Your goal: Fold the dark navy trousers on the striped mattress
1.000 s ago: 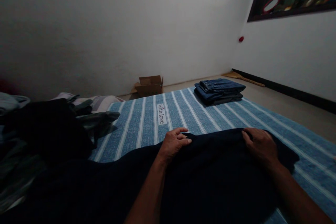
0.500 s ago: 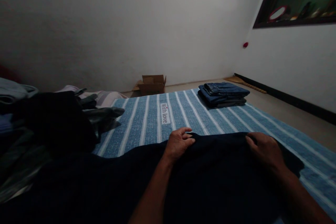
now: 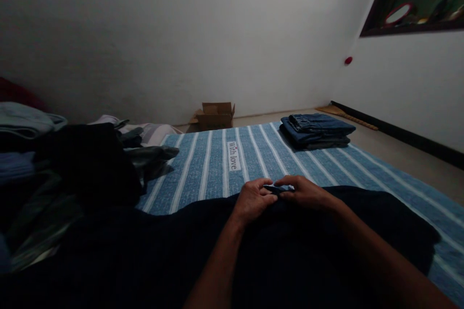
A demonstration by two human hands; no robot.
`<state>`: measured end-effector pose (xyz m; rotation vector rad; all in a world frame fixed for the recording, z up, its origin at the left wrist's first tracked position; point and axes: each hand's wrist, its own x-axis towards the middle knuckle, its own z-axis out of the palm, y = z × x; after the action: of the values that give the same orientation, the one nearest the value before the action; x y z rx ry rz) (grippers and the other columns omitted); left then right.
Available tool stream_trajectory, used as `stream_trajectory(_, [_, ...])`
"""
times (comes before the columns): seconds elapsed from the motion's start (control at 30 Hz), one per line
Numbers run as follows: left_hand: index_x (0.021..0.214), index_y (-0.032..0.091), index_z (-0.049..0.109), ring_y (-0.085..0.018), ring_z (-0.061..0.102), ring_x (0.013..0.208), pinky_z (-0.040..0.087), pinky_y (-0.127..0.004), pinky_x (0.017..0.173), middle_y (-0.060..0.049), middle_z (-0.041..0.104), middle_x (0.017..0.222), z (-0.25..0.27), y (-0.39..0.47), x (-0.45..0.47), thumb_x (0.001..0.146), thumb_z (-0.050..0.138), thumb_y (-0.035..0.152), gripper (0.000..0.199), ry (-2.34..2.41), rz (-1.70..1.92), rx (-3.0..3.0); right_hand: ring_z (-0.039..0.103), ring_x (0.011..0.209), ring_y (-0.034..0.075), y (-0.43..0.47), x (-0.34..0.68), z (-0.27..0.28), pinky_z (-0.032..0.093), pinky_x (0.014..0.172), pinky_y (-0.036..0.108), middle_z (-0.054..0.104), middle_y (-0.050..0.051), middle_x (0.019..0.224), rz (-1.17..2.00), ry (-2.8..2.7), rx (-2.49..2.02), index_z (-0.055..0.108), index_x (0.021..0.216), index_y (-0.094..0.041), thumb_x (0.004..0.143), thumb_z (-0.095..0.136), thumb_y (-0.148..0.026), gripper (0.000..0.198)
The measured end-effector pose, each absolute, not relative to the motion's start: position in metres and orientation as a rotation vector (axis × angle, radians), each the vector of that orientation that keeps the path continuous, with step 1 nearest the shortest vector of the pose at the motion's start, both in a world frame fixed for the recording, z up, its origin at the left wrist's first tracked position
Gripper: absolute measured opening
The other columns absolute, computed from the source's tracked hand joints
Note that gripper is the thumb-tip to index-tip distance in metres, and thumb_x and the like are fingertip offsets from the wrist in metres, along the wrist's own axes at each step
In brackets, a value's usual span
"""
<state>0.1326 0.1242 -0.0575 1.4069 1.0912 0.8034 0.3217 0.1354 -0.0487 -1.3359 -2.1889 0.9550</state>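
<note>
A large dark navy garment point(image 3: 311, 251) lies spread over the near part of a blue-and-white striped mattress point(image 3: 213, 164). My left hand point(image 3: 253, 199) pinches the garment's far edge at the middle. My right hand point(image 3: 306, 192) is right beside it, fingertips meeting the left hand's, and grips the same edge. Both forearms rest over the dark cloth. What lies under the garment is hidden.
A folded stack of blue jeans point(image 3: 317, 130) sits at the mattress's far right corner. A heap of dark and pale clothes point(image 3: 72, 164) lies on the left. An open cardboard box point(image 3: 216, 114) stands by the far wall. Bare floor point(image 3: 395, 154) runs along the right.
My right hand has slid left along the garment's far edge from the right corner and now meets my left hand at the middle. The view has shifted slightly left.
</note>
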Motion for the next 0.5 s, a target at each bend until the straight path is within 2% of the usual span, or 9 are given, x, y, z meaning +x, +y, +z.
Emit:
stream_trajectory(0.1, [0.111,0.012,0.06,-0.01,0.05,0.051,0.038,-0.021,0.051,0.006,0.059,0.058,-0.057,0.124,0.133,0.063,0.065,0.019,0.049,1.103,0.763,1.43,0.06,0.082,0.02,0.136,0.325,-0.054,0.044,0.071,0.028,0.067,0.004,0.088,1.144,-2.156,-1.301,0.069,0.09,-0.015,0.076,0.054,-0.024,0.022])
stream_trajectory(0.2, [0.114,0.012,0.059,-0.009,0.047,0.048,0.035,-0.021,0.05,0.008,0.055,0.054,-0.054,0.122,0.134,0.063,0.063,0.017,0.051,1.113,0.688,1.453,0.053,0.065,0.014,0.132,0.327,-0.06,0.038,0.058,0.024,0.059,0.0,0.069,1.259,-2.061,-1.287,0.064,0.076,-0.015,0.076,0.053,-0.025,0.015])
stream_trajectory(0.37, [0.114,0.015,0.054,-0.008,0.044,0.047,0.034,-0.021,0.048,0.01,0.051,0.054,-0.05,0.12,0.135,0.065,0.063,0.017,0.05,1.122,0.652,1.474,0.046,0.06,0.011,0.131,0.327,-0.071,0.035,0.054,0.023,0.052,-0.002,0.065,1.307,-1.832,-1.278,0.061,0.076,-0.016,0.077,0.055,-0.031,0.016])
stream_trajectory(0.5, [0.091,0.019,0.05,-0.009,0.048,0.05,0.033,-0.02,0.047,0.008,0.052,0.058,-0.05,0.119,0.135,0.063,0.063,0.016,0.031,1.218,0.703,1.564,0.048,0.06,0.012,0.132,0.326,-0.075,0.035,0.054,0.023,0.052,-0.002,0.065,1.273,-1.784,-1.279,0.06,0.076,-0.017,0.078,0.055,-0.035,0.019])
